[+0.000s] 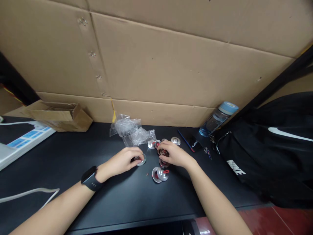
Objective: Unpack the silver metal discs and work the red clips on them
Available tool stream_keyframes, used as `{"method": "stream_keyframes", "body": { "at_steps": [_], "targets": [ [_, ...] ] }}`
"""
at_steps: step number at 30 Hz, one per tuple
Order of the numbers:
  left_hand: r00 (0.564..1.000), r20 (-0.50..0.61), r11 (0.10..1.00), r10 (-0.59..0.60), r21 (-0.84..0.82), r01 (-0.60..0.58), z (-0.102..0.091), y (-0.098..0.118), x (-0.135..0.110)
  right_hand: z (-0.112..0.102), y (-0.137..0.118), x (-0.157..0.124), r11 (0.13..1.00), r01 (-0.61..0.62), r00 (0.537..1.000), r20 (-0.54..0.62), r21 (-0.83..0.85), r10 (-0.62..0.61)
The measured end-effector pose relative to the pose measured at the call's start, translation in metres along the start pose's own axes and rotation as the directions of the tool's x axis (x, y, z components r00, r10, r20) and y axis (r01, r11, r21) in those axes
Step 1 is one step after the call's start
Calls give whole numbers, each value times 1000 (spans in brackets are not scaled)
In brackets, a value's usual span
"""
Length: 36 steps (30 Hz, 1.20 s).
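Observation:
Several small silver finger cymbals with red loops lie on the black table. My left hand point(132, 157) has its fingers curled over one finger cymbal point(143, 160), gripping its edge close to the tabletop. To the right, my right hand point(173, 153) bends its fingers around a finger cymbal point(162, 152) in the middle of the group; the palm hides part of it. Below that hand, a shiny cymbal point(162, 174) overlaps another cymbal point(156, 176) that shows its hollow side. A single cymbal point(175, 140) rests behind the right hand.
Crumpled clear plastic bags point(132, 129) lie behind the hands. At the left are an open cardboard box point(66, 116) and a white power strip point(26, 140). A water bottle point(217, 119), a blue pencil point(185, 140), keys point(207, 152) and a black bag point(269, 147) occupy the right side.

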<state>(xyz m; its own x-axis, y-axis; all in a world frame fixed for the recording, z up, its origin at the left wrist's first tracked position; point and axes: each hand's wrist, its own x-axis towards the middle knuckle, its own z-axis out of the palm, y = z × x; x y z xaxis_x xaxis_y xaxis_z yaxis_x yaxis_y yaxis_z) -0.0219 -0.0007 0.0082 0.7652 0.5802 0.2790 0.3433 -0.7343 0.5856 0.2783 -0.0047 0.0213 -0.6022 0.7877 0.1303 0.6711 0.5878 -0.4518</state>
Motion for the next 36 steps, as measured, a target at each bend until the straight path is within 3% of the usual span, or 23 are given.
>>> {"method": "stream_keyframes", "body": {
  "at_steps": [9, 19, 24, 36],
  "targets": [
    [999, -35, 980, 41, 198, -33, -5, -13, -6, 0, 3, -2, 1000, -11, 1000, 11, 29, 10],
    [999, -26, 982, 26, 188, -20, -23, -18, -5, -2, 3, 1, 1000, 8, 1000, -1, 11, -8],
    [998, 52, 983, 43, 177, -51, -26, -14, -4, -6, -3, 1, 998, 29, 998, -64, 50, -26],
    [997, 69, 982, -35, 185, 22, -13, -6, -3, -10, -11, 2, 974, 147, 969, -220, 170, -108]
  ]
}}
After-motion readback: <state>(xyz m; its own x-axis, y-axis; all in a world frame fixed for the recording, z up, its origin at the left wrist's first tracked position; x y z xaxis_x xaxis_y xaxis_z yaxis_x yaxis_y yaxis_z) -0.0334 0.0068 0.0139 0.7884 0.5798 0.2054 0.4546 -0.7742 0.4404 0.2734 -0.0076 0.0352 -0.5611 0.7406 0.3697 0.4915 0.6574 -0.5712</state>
